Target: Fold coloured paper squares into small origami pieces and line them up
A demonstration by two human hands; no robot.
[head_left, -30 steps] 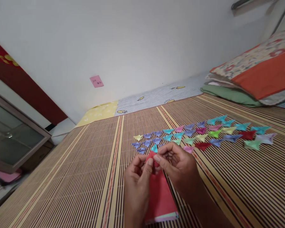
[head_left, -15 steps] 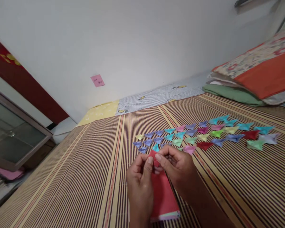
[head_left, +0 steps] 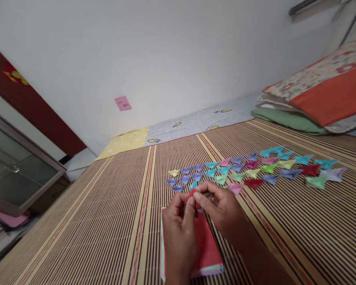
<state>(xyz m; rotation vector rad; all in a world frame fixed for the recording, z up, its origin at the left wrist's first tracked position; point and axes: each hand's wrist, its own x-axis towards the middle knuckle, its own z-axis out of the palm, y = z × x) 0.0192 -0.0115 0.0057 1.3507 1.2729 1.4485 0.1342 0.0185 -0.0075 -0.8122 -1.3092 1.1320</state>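
Between the fingertips of both hands is a small folded piece of red paper (head_left: 191, 194). My left hand (head_left: 180, 223) pinches it from the left, thumb on top. From the right, my right hand (head_left: 221, 204) grips its edge between thumb and index finger. Much of the paper is hidden by the fingers. Under the hands lies a stack of coloured paper (head_left: 208, 247), red sheet uppermost, with pale green and lilac edges showing. Just beyond stand rows of small folded paper boats (head_left: 238, 177) in blue, purple, pink, green, yellow and red.
A striped bamboo mat (head_left: 121, 213) covers the surface. Folded bedding (head_left: 323, 99) is piled at the far right. Patterned cloth (head_left: 190, 120) runs along the white wall, which bears a pink note (head_left: 122, 103). A glass-fronted cabinet (head_left: 20, 170) stands at the left.
Both hands still pinch the red paper, which now looks narrower and more pointed. My left hand has shifted slightly right, uncovering the stack's left edge. The view has moved a little.
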